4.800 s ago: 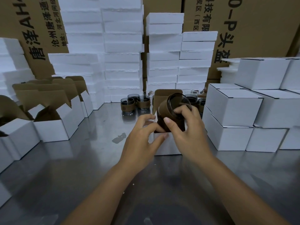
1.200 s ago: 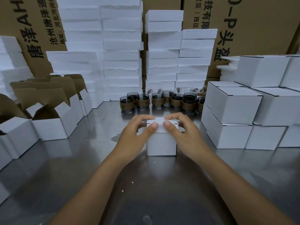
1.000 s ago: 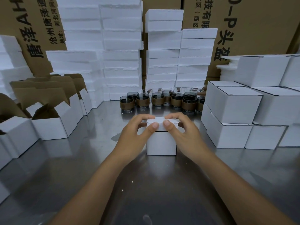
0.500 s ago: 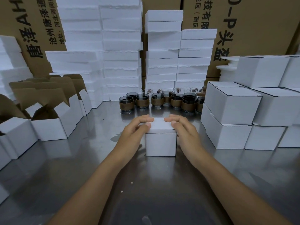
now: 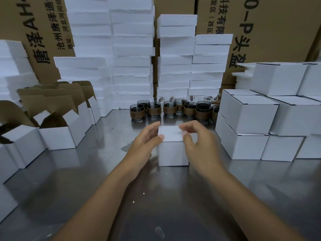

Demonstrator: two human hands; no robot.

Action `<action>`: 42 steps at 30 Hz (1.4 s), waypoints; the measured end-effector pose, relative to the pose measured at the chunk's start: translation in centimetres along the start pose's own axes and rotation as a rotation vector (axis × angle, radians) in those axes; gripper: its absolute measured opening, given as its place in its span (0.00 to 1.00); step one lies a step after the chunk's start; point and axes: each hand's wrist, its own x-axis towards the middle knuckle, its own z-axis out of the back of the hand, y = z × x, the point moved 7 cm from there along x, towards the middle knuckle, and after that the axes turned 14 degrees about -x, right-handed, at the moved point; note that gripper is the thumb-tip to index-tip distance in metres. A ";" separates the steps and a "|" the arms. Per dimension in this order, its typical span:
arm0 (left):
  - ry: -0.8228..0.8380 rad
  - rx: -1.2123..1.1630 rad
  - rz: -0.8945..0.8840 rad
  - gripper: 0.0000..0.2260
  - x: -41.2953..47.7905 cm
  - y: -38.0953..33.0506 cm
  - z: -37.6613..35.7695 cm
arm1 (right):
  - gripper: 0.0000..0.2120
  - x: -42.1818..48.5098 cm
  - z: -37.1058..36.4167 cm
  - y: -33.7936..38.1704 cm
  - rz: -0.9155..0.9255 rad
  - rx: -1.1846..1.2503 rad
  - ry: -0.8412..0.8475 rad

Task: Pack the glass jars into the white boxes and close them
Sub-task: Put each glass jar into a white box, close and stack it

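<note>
Closed box at mid-table, both hands at its top.

The box stands on the steel table, lid flat. The left hand grips its upper left corner, thumb on the lid's near edge and fingers round the far side. The right hand is blurred, with its fingers loosely curled over the lid's right edge. I cannot tell whether it touches or holds the box. Behind the box, a cluster of jars with brown bands stands upright. Open boxes sit on the left and stacked closed boxes on the right. Foam slabs and brown cartons rise at the back.
</note>
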 end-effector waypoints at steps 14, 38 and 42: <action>-0.156 -0.045 -0.010 0.16 -0.8 -0.1 0.5 | 0.28 -3.0 -4.0 1.3 -0.063 -0.273 0.029; -0.193 -0.094 0.005 0.07 -0.2 0.0 0.3 | 0.23 15.1 15.3 -0.8 -0.133 -0.485 -0.282; -0.185 -0.069 -0.007 0.07 -0.2 0.1 0.3 | 0.23 14.8 14.3 -1.9 -0.072 -0.598 -0.314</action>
